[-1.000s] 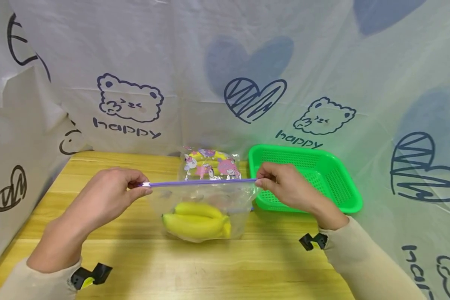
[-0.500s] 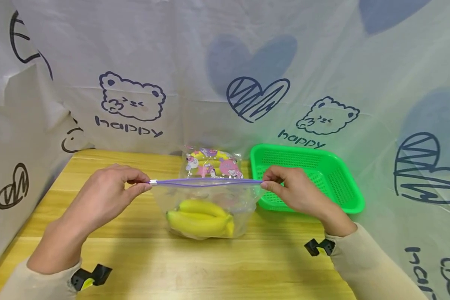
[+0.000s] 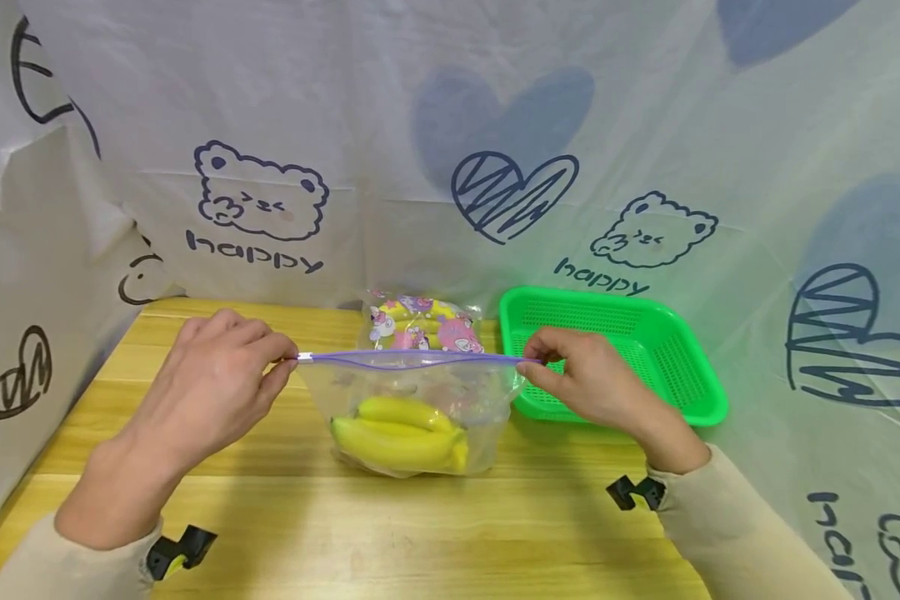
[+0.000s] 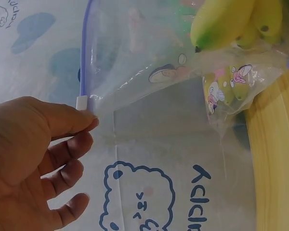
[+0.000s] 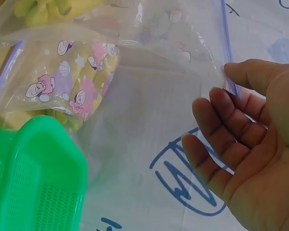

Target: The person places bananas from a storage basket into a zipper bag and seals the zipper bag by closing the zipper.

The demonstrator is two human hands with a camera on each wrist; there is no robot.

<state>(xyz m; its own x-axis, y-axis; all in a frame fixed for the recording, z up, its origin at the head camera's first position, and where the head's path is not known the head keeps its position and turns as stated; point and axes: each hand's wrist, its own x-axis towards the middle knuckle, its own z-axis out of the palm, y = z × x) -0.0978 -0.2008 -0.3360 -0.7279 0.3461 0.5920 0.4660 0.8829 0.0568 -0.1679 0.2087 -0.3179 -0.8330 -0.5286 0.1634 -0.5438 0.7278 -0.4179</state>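
Observation:
A clear zip bag (image 3: 487,417) with a purple zip strip hangs between my two hands, with bananas (image 3: 397,442) inside it. My left hand (image 3: 217,392) pinches the strip's left end by the white slider (image 4: 82,103), its other fingers loosely bent. At the opposite end my right hand (image 3: 588,379) pinches the bag's top corner between thumb and finger. The two edges of the strip stand slightly apart at mid-length. Behind it lies a second bag (image 3: 423,323) printed with pink cartoon figures, with yellow fruit inside, partly hidden by the held bag.
A green plastic basket (image 3: 693,358) stands at the back right, just behind my right hand. The wooden table (image 3: 375,542) ends against a pale printed curtain (image 3: 390,167) at the back and sides.
The zip strip was nearly straight and its edges now part in the middle. My left hand has risen a little, and my right hand has shifted slightly right.

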